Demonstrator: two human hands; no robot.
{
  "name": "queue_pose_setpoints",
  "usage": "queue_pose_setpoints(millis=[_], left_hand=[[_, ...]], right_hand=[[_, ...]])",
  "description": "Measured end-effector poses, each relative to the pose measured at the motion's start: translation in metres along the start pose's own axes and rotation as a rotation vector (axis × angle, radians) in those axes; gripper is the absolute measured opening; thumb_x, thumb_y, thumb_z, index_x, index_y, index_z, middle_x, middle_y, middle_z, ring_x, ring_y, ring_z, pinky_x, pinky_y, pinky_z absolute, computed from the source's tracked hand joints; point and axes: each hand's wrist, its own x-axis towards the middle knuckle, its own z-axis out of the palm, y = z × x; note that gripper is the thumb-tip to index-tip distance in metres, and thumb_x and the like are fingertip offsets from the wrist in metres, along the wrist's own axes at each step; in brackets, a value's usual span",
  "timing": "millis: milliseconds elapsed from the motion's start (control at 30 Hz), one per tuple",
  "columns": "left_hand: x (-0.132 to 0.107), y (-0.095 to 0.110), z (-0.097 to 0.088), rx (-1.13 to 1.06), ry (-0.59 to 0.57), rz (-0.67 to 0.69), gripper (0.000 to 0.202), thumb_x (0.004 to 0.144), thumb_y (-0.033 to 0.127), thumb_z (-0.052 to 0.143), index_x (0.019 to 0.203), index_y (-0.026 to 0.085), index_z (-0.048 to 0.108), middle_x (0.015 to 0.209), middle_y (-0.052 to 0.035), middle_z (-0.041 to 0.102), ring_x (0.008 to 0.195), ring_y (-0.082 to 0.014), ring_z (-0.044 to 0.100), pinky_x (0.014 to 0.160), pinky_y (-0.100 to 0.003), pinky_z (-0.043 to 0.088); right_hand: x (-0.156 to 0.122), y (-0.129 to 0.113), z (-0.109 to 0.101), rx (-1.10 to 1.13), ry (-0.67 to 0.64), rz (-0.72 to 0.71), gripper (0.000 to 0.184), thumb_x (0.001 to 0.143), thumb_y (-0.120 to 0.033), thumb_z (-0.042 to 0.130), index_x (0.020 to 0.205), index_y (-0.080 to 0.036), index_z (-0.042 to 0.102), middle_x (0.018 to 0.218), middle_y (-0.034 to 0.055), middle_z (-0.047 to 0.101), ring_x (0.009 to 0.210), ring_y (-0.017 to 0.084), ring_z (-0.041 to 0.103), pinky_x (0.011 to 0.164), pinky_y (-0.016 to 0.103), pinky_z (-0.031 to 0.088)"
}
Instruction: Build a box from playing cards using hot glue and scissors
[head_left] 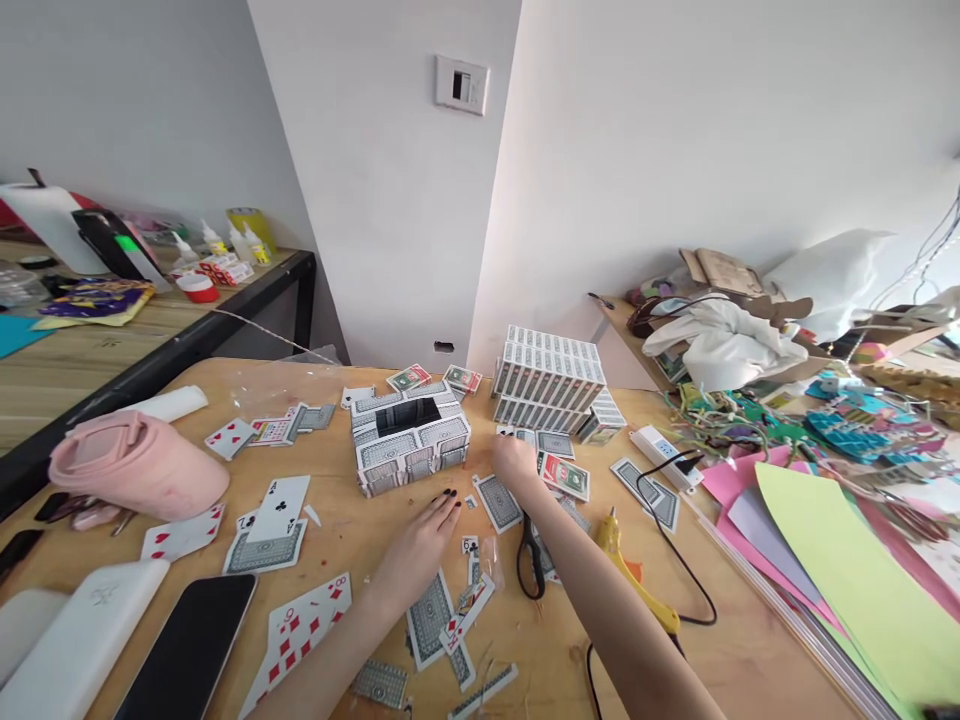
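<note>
My left hand (pixel 421 540) lies on the wooden table, fingers stretched out, just in front of a box built from playing cards (pixel 411 463) with a dark opening in its top. To the right, my right hand (pixel 514 462) is closed, knuckles up, beside loose cards. What its fingers hold, if anything, is hidden. Black-handled scissors (pixel 531 565) lie partly under my right forearm. A face-down card (pixel 499 503) rests between my hands, and a red and green card pack (pixel 564 475) is right of my right hand. Cut card strips (pixel 469 610) are scattered nearer me.
A stacked block of card packs (pixel 551 375) stands at the back. Right of my forearm are a yellow glue gun (pixel 637 580), its black cord and a white power strip (pixel 666 455). A black phone (pixel 187 650), a pink roll (pixel 139 465) and coloured paper (pixel 832 590) occupy the sides.
</note>
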Motion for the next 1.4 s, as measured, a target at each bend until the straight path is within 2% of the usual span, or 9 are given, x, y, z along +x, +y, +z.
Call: queue_pose_setpoints(millis=[167, 400, 633, 767, 867, 967, 1067, 1233, 1400], left_hand=[[-0.007, 0.002, -0.007, -0.206, 0.012, -0.100, 0.046, 0.081, 0.007, 0.034, 0.122, 0.019, 0.051, 0.132, -0.0062, 0.049, 0.126, -0.0178, 0.040, 0.101, -0.036, 0.041], [-0.011, 0.003, -0.019, -0.523, 0.033, -0.274, 0.032, 0.085, 0.019, 0.038, 0.101, 0.025, 0.064, 0.117, -0.0014, 0.061, 0.114, -0.0151, 0.052, 0.097, -0.033, 0.044], [0.016, 0.004, -0.008, -0.360, 0.123, -0.234, 0.039, 0.086, 0.020, 0.036, 0.122, 0.025, 0.050, 0.134, -0.0022, 0.046, 0.125, -0.0163, 0.040, 0.103, -0.035, 0.037], [0.032, 0.006, 0.007, -0.212, 0.100, -0.178, 0.044, 0.087, 0.025, 0.037, 0.130, 0.017, 0.041, 0.137, -0.0105, 0.042, 0.129, -0.0217, 0.035, 0.104, -0.042, 0.035], [0.031, 0.009, 0.013, -0.118, 0.101, -0.154, 0.042, 0.087, 0.025, 0.038, 0.126, 0.013, 0.045, 0.133, -0.0142, 0.046, 0.127, -0.0251, 0.038, 0.102, -0.044, 0.036], [0.022, 0.012, 0.011, -0.041, 0.091, -0.124, 0.041, 0.086, 0.022, 0.037, 0.125, 0.012, 0.046, 0.132, -0.0147, 0.047, 0.126, -0.0255, 0.039, 0.100, -0.042, 0.038], [0.015, 0.013, 0.006, -0.024, 0.063, -0.091, 0.039, 0.086, 0.020, 0.038, 0.123, 0.012, 0.048, 0.132, -0.0143, 0.047, 0.126, -0.0253, 0.039, 0.100, -0.041, 0.039], [0.012, 0.014, -0.003, -0.072, 0.017, -0.096, 0.034, 0.087, 0.020, 0.037, 0.114, 0.014, 0.057, 0.128, -0.0117, 0.052, 0.125, -0.0235, 0.040, 0.101, -0.040, 0.039], [0.015, 0.017, -0.007, -0.161, 0.015, -0.141, 0.032, 0.085, 0.019, 0.041, 0.111, 0.017, 0.060, 0.130, -0.0100, 0.050, 0.127, -0.0228, 0.037, 0.102, -0.040, 0.038]], right_hand=[[-0.001, 0.019, -0.002, 0.283, 0.095, 0.050, 0.024, 0.077, -0.011, 0.047, 0.093, -0.011, 0.066, 0.089, 0.0178, 0.068, 0.085, 0.025, 0.065, 0.072, 0.033, 0.047], [-0.003, 0.044, -0.025, 0.794, 0.159, 0.062, 0.035, 0.080, -0.026, 0.043, 0.102, -0.008, 0.063, 0.051, 0.0020, 0.061, 0.038, 0.011, 0.051, 0.039, 0.019, 0.038], [-0.021, 0.033, -0.023, 1.036, 0.142, 0.095, 0.027, 0.075, -0.033, 0.049, 0.078, -0.010, 0.064, 0.066, 0.0068, 0.069, 0.031, 0.006, 0.044, 0.033, 0.017, 0.034], [-0.021, 0.030, -0.008, 0.980, 0.122, 0.185, 0.021, 0.074, -0.024, 0.046, 0.075, -0.011, 0.064, 0.068, 0.0077, 0.070, 0.035, 0.008, 0.052, 0.035, 0.017, 0.037], [-0.018, 0.028, 0.000, 0.893, 0.100, 0.224, 0.027, 0.075, -0.020, 0.043, 0.087, -0.011, 0.065, 0.072, 0.0077, 0.071, 0.041, 0.011, 0.057, 0.041, 0.019, 0.041], [-0.021, 0.026, 0.003, 0.782, 0.118, 0.220, 0.033, 0.074, -0.019, 0.047, 0.103, -0.014, 0.063, 0.092, 0.0093, 0.069, 0.067, 0.016, 0.065, 0.059, 0.023, 0.047], [-0.037, 0.021, 0.005, 0.666, 0.130, 0.185, 0.035, 0.070, -0.020, 0.055, 0.104, -0.018, 0.062, 0.103, 0.0095, 0.065, 0.096, 0.022, 0.060, 0.078, 0.027, 0.043], [-0.064, 0.009, 0.016, 0.319, -0.006, 0.142, 0.040, 0.066, -0.025, 0.063, 0.105, -0.017, 0.057, 0.111, 0.0135, 0.057, 0.093, 0.026, 0.060, 0.072, 0.030, 0.043], [-0.067, 0.002, 0.018, 0.338, 0.000, 0.158, 0.045, 0.065, -0.023, 0.064, 0.108, -0.015, 0.053, 0.110, 0.0135, 0.054, 0.091, 0.024, 0.060, 0.070, 0.027, 0.042]])
